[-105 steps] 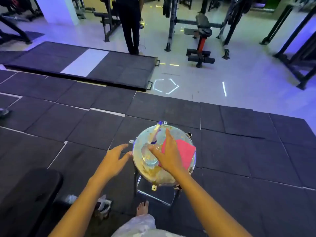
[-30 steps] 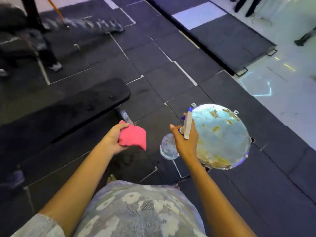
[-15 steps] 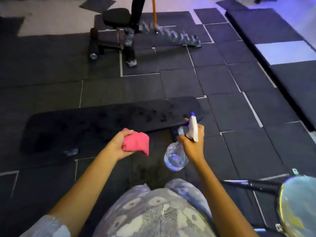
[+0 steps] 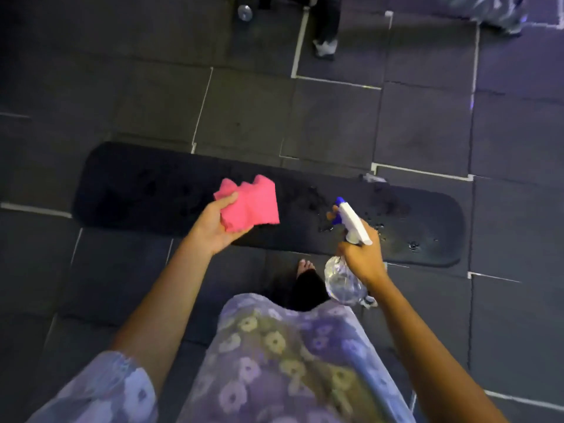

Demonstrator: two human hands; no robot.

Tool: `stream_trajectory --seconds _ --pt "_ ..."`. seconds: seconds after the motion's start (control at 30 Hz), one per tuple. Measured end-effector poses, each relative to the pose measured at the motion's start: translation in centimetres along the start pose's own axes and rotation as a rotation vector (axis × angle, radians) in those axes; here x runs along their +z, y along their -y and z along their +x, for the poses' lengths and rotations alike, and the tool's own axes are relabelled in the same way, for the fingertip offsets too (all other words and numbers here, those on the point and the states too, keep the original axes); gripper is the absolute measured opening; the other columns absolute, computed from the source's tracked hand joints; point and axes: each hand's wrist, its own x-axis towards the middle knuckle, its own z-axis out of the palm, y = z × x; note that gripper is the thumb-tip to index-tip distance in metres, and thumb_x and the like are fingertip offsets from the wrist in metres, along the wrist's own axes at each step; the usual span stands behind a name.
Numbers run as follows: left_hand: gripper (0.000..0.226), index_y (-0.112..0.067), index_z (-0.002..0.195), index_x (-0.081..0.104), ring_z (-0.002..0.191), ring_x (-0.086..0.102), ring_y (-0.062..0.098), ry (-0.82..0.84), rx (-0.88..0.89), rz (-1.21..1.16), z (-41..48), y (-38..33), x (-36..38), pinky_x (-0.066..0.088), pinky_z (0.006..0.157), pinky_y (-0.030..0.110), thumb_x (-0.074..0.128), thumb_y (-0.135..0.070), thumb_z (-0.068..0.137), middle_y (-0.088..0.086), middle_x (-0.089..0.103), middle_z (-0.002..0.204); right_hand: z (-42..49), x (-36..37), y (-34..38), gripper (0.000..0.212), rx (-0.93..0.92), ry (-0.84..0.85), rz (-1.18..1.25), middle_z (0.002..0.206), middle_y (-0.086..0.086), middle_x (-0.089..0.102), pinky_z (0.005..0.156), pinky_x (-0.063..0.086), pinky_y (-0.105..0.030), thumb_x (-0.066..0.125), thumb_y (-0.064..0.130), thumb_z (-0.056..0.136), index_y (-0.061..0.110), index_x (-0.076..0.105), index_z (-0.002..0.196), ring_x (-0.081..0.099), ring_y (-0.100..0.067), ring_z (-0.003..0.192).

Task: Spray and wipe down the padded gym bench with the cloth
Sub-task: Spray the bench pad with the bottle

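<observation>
Spray step in hand. Right hand (image 4: 361,254) wrapped round spray bottle (image 4: 351,222) neck, fingertip at trigger, nozzle aimed at bench surface (image 4: 137,190) just beyond both hands. Left hand (image 4: 213,230) pinches bunched pink cloth (image 4: 250,204), raised over pad; contact looks unlikely. Pad long, black, matte, lying crosswise ahead. Droplets (image 4: 413,245) glint beyond right hand, dark damp blotches beyond left. Next, my read: cloth down flat, firm sweeps end to end.
</observation>
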Motion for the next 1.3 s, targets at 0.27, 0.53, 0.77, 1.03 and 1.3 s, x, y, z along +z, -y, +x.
stream_trajectory --seconds 0.27,0.53,0.77,1.03,1.3 --pt "0.008 -0.009 0.085 0.062 0.086 0.066 0.021 -0.665 -0.025 0.759 14.8 4.4 -5.8 0.043 0.071 0.035 0.058 -0.016 0.087 0.01 0.061 0.087 11.4 6.1 -6.2 0.052 0.138 0.146 0.022 0.064 0.027 0.061 0.05 0.04 -0.018 0.051 -0.001 0.054 0.016 0.069 0.1 0.041 -0.002 0.049" --pt "0.033 -0.007 0.119 0.061 0.124 0.05 0.029 -0.114 1.087 1.54 19.0 9.5 -2.2 0.032 0.109 0.049 0.05 -0.015 0.089 0.012 0.056 0.134 14.7 10.6 -11.0 0.042 0.459 0.142 0.015 0.056 -0.014 0.054 0.041 0.042 -0.03 0.051 0.003 0.047 0.005 0.064 0.086 0.044 -0.021 0.04" --pt "0.061 -0.009 0.15 0.024 0.148 0.013 0.028 0.171 0.904 2.027 22.8 8.7 2.4 0.012 0.121 0.043 0.037 -0.039 0.099 0.014 0.014 0.159 15.7 11.5 -12.4 0.03 0.586 0.03 -0.034 0.045 -0.012 0.052 0.039 0.047 -0.046 0.053 0.006 0.039 -0.003 0.058 0.068 0.045 -0.024 0.036" --pt "0.066 -0.017 0.152 0.019 0.149 0.003 0.031 0.363 0.954 2.019 24.8 10.1 7.1 0.011 0.121 0.046 0.042 -0.04 0.096 0.014 0.005 0.161 17.5 8.0 -12.4 0.018 0.617 -0.134 -0.124 0.039 0.002 0.053 0.034 0.039 -0.023 0.053 0.008 0.041 0.007 0.059 0.058 0.047 -0.016 0.033" --pt "0.063 -0.02 0.153 0.014 0.149 0.0 0.03 0.567 1.016 2.058 25.5 14.8 15.7 0.004 0.12 0.049 0.034 -0.043 0.098 0.01 0.002 0.162 16.1 -2.2 -16.3 0.053 0.623 -0.435 -0.24 0.058 -0.002 0.058 0.054 0.053 -0.035 0.053 0.013 0.05 0.031 0.067 0.098 0.061 -0.032 0.06"
